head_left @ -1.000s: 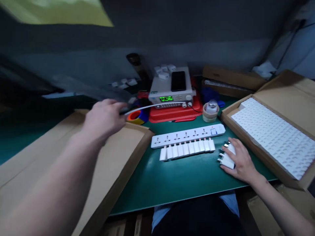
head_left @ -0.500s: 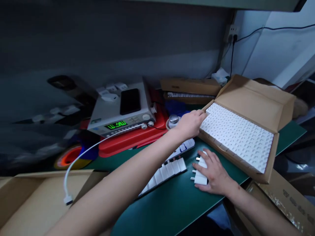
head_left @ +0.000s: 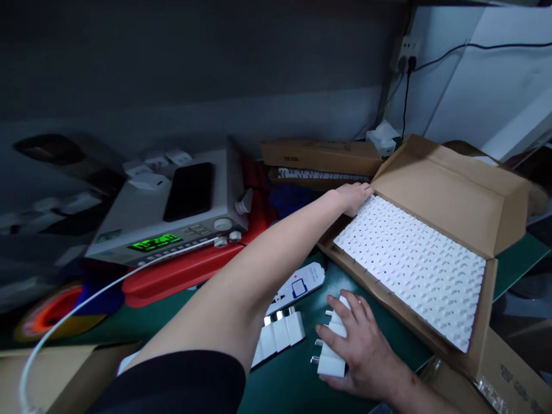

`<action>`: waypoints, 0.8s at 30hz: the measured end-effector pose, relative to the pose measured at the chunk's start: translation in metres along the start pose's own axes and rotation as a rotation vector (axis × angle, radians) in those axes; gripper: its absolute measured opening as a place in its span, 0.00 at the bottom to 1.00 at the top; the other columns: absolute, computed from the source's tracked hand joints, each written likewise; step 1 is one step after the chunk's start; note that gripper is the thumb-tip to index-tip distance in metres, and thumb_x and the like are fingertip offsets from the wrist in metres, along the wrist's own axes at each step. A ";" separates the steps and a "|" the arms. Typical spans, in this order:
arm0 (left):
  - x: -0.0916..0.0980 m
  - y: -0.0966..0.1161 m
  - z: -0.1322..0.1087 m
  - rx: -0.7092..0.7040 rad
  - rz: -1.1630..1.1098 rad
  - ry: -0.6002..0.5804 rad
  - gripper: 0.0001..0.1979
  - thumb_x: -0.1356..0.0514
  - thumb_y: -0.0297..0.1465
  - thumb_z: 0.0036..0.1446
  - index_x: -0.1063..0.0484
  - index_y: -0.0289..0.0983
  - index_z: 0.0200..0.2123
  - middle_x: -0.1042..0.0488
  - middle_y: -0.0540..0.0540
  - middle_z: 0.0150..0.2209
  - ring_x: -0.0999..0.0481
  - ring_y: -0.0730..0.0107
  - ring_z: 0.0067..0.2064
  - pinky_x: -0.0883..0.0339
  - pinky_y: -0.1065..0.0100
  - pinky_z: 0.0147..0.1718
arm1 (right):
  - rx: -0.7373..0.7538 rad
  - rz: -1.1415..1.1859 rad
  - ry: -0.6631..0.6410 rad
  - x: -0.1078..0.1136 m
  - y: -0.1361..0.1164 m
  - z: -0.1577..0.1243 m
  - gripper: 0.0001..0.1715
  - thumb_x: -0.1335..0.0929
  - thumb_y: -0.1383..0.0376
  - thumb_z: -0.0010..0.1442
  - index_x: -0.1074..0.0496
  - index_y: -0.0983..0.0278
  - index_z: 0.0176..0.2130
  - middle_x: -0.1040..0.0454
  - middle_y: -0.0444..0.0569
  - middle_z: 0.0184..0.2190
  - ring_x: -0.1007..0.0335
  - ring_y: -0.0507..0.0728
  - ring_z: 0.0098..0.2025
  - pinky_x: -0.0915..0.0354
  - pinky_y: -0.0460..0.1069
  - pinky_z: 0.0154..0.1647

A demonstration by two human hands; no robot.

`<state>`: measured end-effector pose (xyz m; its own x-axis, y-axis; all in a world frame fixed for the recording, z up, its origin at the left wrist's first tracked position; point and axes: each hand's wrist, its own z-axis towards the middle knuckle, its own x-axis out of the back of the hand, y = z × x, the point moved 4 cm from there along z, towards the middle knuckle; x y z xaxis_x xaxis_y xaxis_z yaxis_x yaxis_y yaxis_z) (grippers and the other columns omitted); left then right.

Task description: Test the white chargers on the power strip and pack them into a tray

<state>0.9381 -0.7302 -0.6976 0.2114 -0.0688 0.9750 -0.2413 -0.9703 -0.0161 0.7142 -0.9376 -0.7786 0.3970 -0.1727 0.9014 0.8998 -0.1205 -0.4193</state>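
Observation:
My left hand (head_left: 354, 198) reaches to the back left corner of an open cardboard box (head_left: 383, 290). Its fingers curl in over the corner, beside the packed white chargers (head_left: 414, 259); the fingertips and whatever they grip are hidden. On the green table, my right hand (head_left: 366, 351) is wrapped round a short row of white plug chargers (head_left: 334, 348), their metal prongs pointing left. Left of it, another row of white chargers (head_left: 280, 333) lies below a white power strip (head_left: 302, 284), partly covered by my left arm.
A grey meter (head_left: 172, 230) with green digits carries a black phone (head_left: 190, 190) and several white chargers (head_left: 149, 172). Under it is a red tray (head_left: 181, 273). Closed boxes (head_left: 319, 155) stand at the back. A white cable (head_left: 86, 302) loops at the left; an orange tape roll (head_left: 52, 313) lies nearby.
My left hand has reached farther toward the box's back corner, and a gap shows along the chargers' left side. My right hand still holds its chargers. The view has shifted.

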 end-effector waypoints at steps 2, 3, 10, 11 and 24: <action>0.000 -0.003 -0.001 -0.020 -0.068 -0.032 0.41 0.38 0.21 0.42 0.40 0.31 0.63 0.36 0.32 0.65 0.33 0.50 0.61 0.32 0.59 0.54 | 0.006 0.005 0.007 0.000 0.001 0.000 0.44 0.28 0.43 0.58 0.39 0.54 0.67 0.52 0.61 0.74 0.61 0.78 0.74 0.48 0.79 0.64; 0.000 -0.004 -0.002 -0.019 -0.095 -0.041 0.40 0.38 0.22 0.41 0.40 0.31 0.62 0.35 0.32 0.63 0.32 0.51 0.60 0.32 0.60 0.54 | 0.008 0.005 0.013 0.000 0.001 0.000 0.45 0.27 0.43 0.58 0.39 0.54 0.66 0.52 0.62 0.74 0.61 0.78 0.74 0.47 0.79 0.64; 0.018 0.005 -0.017 0.037 -0.088 0.090 0.40 0.36 0.23 0.39 0.40 0.32 0.59 0.36 0.31 0.62 0.36 0.46 0.63 0.36 0.50 0.58 | 0.027 -0.058 0.068 0.003 0.001 0.000 0.45 0.26 0.44 0.56 0.37 0.55 0.65 0.48 0.62 0.71 0.58 0.77 0.72 0.45 0.76 0.64; 0.026 0.009 -0.026 0.044 -0.107 0.163 0.40 0.36 0.24 0.39 0.41 0.31 0.60 0.36 0.30 0.62 0.36 0.46 0.63 0.36 0.49 0.58 | 0.033 -0.070 0.075 0.003 0.001 -0.001 0.45 0.25 0.44 0.55 0.36 0.55 0.65 0.47 0.62 0.71 0.57 0.77 0.72 0.45 0.75 0.64; -0.025 0.122 -0.440 0.546 -0.451 0.712 0.41 0.35 0.40 0.49 0.43 0.39 0.65 0.34 0.35 0.61 0.30 0.46 0.59 0.30 0.47 0.57 | 0.166 -0.231 0.261 0.002 0.003 -0.009 0.31 0.28 0.50 0.63 0.28 0.59 0.60 0.43 0.61 0.70 0.50 0.77 0.70 0.39 0.71 0.63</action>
<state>0.4871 -0.7445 -0.6266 -0.4833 0.3132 0.8175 0.2271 -0.8570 0.4626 0.7159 -0.9470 -0.7784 0.1397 -0.4052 0.9035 0.9857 -0.0296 -0.1657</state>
